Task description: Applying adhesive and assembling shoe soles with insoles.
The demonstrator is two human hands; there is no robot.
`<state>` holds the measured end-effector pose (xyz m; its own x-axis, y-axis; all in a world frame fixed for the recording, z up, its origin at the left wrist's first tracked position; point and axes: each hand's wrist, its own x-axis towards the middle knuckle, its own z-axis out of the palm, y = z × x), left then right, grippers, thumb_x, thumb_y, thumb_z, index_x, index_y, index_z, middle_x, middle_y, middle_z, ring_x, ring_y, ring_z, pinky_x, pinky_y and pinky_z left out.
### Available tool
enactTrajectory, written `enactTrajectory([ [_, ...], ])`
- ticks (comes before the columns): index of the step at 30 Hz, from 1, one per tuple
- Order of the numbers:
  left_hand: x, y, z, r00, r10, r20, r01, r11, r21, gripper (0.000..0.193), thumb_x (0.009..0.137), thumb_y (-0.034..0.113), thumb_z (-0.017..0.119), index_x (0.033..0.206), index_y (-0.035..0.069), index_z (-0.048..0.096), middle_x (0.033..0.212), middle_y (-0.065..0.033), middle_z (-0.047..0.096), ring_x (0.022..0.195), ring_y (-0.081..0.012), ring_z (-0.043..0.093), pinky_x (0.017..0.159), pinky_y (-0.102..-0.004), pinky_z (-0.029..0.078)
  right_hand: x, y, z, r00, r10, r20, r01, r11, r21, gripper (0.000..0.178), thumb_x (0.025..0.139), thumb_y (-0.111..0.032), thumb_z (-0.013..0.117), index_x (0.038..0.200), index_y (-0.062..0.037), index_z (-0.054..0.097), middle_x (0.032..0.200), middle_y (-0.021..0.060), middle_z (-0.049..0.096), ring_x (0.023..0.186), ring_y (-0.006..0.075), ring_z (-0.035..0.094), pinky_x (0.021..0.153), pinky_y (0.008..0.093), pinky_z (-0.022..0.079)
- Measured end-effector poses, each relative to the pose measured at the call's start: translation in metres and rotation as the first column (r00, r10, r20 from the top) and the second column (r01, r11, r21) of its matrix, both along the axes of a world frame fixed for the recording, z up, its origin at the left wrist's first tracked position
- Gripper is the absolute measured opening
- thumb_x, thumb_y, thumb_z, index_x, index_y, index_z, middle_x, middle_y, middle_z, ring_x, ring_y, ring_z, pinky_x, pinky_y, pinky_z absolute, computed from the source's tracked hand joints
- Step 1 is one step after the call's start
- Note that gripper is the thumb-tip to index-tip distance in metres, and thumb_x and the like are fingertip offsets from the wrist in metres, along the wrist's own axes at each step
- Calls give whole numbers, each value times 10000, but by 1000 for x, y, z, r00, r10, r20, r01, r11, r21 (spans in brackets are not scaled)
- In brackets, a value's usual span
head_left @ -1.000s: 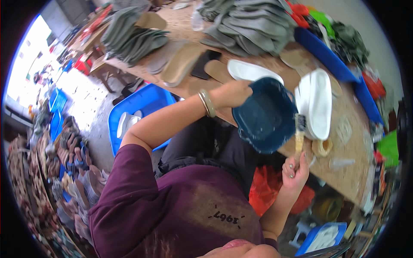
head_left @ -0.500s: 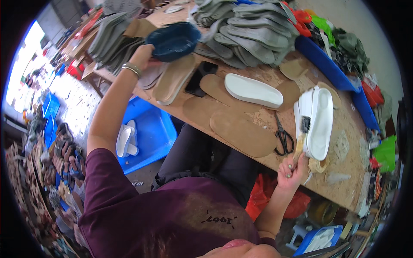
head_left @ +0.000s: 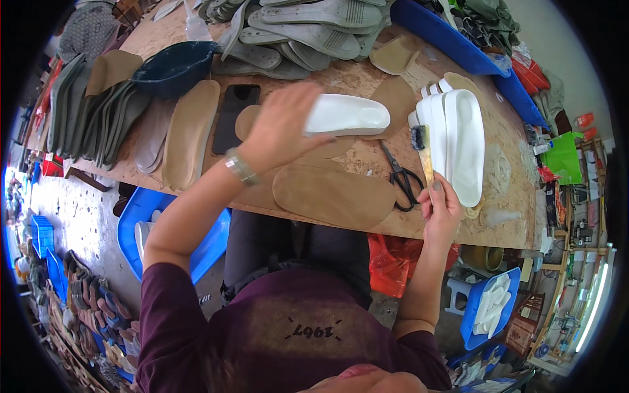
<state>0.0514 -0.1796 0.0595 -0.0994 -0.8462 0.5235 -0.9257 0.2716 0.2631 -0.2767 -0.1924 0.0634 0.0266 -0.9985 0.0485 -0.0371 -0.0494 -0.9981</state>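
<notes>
My left hand is open, its fingers stretched out and a little blurred, over the left end of a white shoe footbed. Whether it touches the footbed I cannot tell. Closed around the wooden handle of a brush, my right hand holds the dark bristles pointing up. The brush is beside a row of white footbeds at the right. Tan insole sheets lie flat near the table's front edge. A dark blue bowl stands at the back left.
Black scissors lie between the sheets and the white footbeds. A phone rests beside a tan-topped footbed. Grey footbeds are piled at the back and stacked at the left. Below the table sits a blue bin.
My left hand has let go of the dark blue bowl and moved right to the white footbed. The brush stays in my right hand. The whole view has shifted.
</notes>
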Motion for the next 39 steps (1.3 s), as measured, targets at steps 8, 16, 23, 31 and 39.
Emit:
enactTrajectory([
  [8,-15,-67,-30,991,-80,103,47,956,290,832,660,498,764,1296,32,499,1215,-151,528,1165,-324,483,1020,-436,351,6,-25,2,891,-10,-455,-63,988,-144,237,930,-123,602,1133,-32,682,734,32,635,583,45,522,528,189,406],
  [16,4,-24,6,951,-291,-102,296,955,35,827,604,416,809,1289,64,508,1196,-138,526,1124,-320,488,998,-431,379,6,-21,50,915,-54,-400,-84,944,-319,219,927,-76,603,1125,-27,684,792,28,656,667,52,571,551,185,424],
  [23,6,11,23,913,-363,-185,379,924,56,830,581,336,827,1295,64,501,1218,-148,517,1141,-347,486,1004,-431,395,-3,0,84,800,-65,-597,-320,796,-514,198,861,-13,656,1054,-17,701,747,35,617,586,65,514,513,222,393],
  [31,8,33,32,929,-356,-95,361,932,37,788,600,371,820,1264,73,517,1179,-122,530,1114,-301,492,976,-414,390,24,21,114,436,-260,-861,-633,592,-499,190,767,-65,736,955,-83,716,661,58,509,555,203,531,513,327,429],
  [39,2,43,39,919,-388,-69,393,916,74,825,610,399,817,1288,55,497,1181,-137,531,1138,-314,485,994,-425,383,42,19,116,396,-289,-872,-731,475,-489,181,756,-113,740,934,-121,714,673,40,501,585,210,554,519,347,450],
])
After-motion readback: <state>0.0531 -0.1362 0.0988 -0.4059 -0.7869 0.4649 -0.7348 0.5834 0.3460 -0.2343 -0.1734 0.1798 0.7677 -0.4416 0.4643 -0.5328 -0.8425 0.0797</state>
